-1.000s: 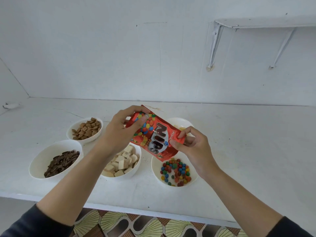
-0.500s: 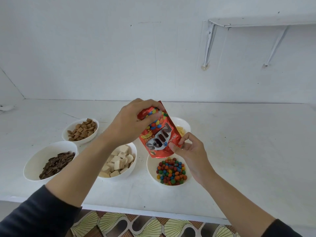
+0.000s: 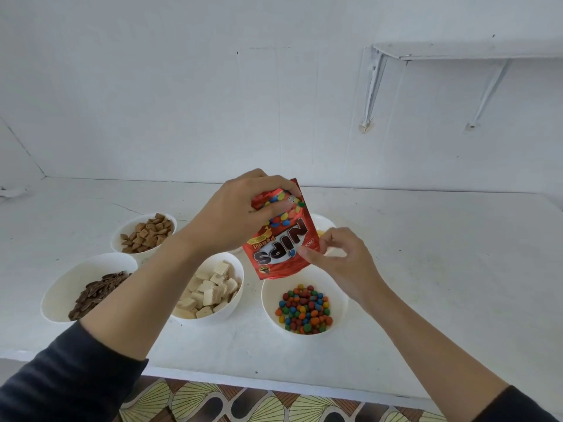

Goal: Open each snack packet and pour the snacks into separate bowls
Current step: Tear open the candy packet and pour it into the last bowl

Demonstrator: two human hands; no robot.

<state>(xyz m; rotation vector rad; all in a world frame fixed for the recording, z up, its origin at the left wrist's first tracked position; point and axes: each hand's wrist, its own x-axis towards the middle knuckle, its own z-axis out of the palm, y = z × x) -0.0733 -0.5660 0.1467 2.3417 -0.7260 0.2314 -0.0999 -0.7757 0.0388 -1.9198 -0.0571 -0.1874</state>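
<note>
A red Nips packet hangs upside down, its mouth just above a white bowl holding colourful coated candies. My left hand grips the packet's upper end from the left. My right hand pinches the packet's lower right edge with thumb and fingertips. No candy is seen falling.
On the white counter stand other white bowls: wafer cubes, dark seeds, brown pillow snacks. A further bowl with something yellow sits behind the packet, mostly hidden. A wall shelf hangs at upper right. The counter's front edge is near me.
The packet has swung from a slanted lie to nearly upright and upside down over the candy bowl. My left hand rose with it; my right hand stayed at its lower edge.
</note>
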